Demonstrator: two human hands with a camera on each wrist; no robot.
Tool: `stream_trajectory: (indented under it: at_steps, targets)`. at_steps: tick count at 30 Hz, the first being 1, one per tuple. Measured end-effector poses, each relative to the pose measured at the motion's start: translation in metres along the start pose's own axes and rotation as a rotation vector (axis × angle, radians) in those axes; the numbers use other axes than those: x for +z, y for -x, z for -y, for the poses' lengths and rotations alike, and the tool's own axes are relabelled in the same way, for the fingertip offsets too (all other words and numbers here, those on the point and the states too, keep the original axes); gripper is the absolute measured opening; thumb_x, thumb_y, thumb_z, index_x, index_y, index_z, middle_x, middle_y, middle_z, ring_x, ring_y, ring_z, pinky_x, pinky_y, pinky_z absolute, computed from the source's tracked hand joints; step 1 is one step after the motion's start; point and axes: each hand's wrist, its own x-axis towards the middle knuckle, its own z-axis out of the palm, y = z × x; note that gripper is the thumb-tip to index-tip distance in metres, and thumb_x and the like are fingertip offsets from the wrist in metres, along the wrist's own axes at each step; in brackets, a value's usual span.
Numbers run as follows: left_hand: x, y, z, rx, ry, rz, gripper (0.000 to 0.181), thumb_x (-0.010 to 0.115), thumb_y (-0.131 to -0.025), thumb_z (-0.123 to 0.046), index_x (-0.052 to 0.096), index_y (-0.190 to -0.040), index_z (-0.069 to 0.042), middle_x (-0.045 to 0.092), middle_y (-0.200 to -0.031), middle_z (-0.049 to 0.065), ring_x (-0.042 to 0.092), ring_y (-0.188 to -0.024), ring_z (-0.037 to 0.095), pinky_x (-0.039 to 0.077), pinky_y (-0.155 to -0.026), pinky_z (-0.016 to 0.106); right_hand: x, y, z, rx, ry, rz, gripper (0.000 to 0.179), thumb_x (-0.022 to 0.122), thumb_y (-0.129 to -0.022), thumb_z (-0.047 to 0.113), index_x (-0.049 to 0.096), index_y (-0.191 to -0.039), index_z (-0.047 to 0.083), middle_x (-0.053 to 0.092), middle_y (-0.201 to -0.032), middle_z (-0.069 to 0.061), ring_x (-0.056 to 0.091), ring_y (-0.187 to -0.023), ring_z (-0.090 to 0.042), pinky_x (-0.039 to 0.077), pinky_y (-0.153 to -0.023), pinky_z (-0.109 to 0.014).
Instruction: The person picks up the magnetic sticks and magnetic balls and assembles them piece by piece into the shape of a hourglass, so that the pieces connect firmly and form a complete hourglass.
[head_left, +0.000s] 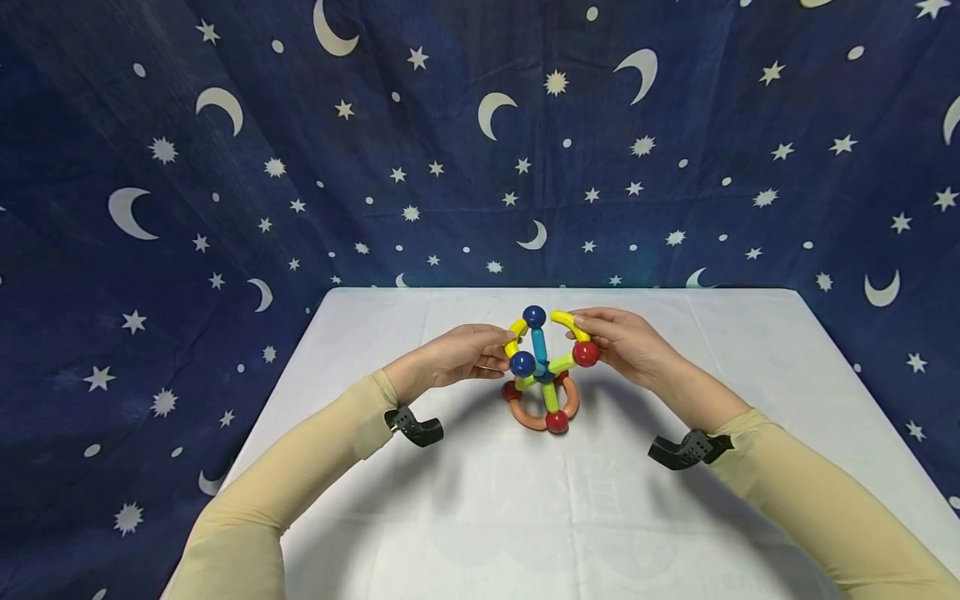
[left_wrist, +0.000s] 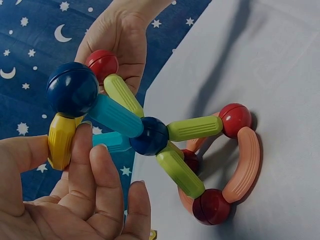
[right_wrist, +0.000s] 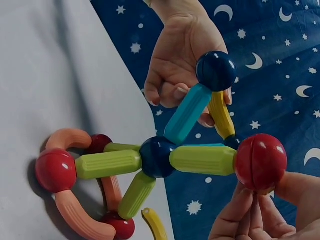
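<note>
A magnetic rod-and-ball model stands on the table between both hands. Its base is a ring of orange curved rods (head_left: 530, 420) and red balls (head_left: 557, 422). Green rods (left_wrist: 195, 128) rise from there to a central blue ball (left_wrist: 149, 136). Thumb and index finger of my left hand (head_left: 468, 354) pinch a yellow curved rod (left_wrist: 60, 142) that joins two blue balls at the model's left. My right hand (head_left: 618, 337) pinches a second yellow curved rod (head_left: 562, 317) at the upper red ball (right_wrist: 261, 162); its other end points toward the top blue ball (head_left: 534, 317), a gap between them.
White cloth covers the table (head_left: 510, 517). A dark blue curtain (head_left: 450, 167) with moons and stars hangs behind and at the sides. Part of a yellow curved rod (right_wrist: 154, 223) shows at the bottom of the right wrist view. Each wrist wears a black camera mount (head_left: 416, 427).
</note>
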Motion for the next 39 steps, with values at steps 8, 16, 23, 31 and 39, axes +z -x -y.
stream_trajectory:
  at_steps: [8, 16, 23, 31, 39]
  targets:
    - [0.0, 0.0, -0.001, -0.007, -0.002, -0.01, 0.03, 0.059, -0.104, -0.029, 0.061, -0.12, -0.004, 0.067, -0.09, 0.003, 0.064, -0.087, 0.018, 0.053, -0.097, 0.043, 0.005, -0.004, 0.001, 0.014, -0.026, -0.013, 0.059, 0.066, -0.102, 0.028, 0.045, -0.148, -0.003, 0.046, -0.149, -0.023, 0.059, -0.122, -0.026, 0.055, -0.09, -0.028]
    - [0.001, -0.001, -0.001, -0.011, 0.005, 0.005, 0.032, 0.058, -0.105, -0.029, 0.059, -0.123, -0.003, 0.067, -0.089, 0.003, 0.064, -0.083, 0.016, 0.042, -0.109, 0.054, 0.006, -0.003, 0.0, 0.016, -0.029, -0.013, 0.058, 0.067, -0.101, 0.029, 0.047, -0.146, -0.003, 0.053, -0.139, -0.019, 0.065, -0.105, -0.016, 0.057, -0.082, -0.024]
    - [-0.002, -0.002, -0.001, -0.015, -0.017, 0.001, 0.036, 0.058, -0.104, -0.03, 0.06, -0.127, -0.002, 0.066, -0.089, 0.002, 0.063, -0.084, 0.016, 0.044, -0.107, 0.052, 0.006, -0.004, 0.0, 0.021, -0.044, -0.006, 0.057, 0.067, -0.102, 0.027, 0.047, -0.144, -0.004, 0.06, -0.125, -0.013, 0.067, -0.099, -0.015, 0.057, -0.077, -0.024]
    - [-0.007, -0.009, -0.006, -0.063, -0.039, -0.021, 0.048, 0.059, -0.102, -0.037, 0.057, -0.135, -0.002, 0.066, -0.093, 0.003, 0.064, -0.088, 0.02, 0.047, -0.106, 0.049, 0.005, -0.004, 0.0, 0.025, -0.046, -0.009, 0.057, 0.065, -0.102, 0.027, 0.045, -0.145, -0.005, 0.058, -0.13, -0.015, 0.065, -0.103, -0.016, 0.057, -0.08, -0.024]
    - [-0.011, -0.021, -0.024, -0.062, -0.207, -0.061, 0.054, 0.06, -0.101, -0.048, 0.059, -0.136, -0.007, 0.065, -0.104, 0.008, 0.063, -0.085, 0.02, 0.054, -0.096, 0.044, 0.006, -0.003, 0.001, 0.028, -0.057, -0.012, 0.058, 0.067, -0.101, 0.027, 0.046, -0.145, -0.005, 0.058, -0.129, -0.015, 0.065, -0.103, -0.016, 0.057, -0.082, -0.025]
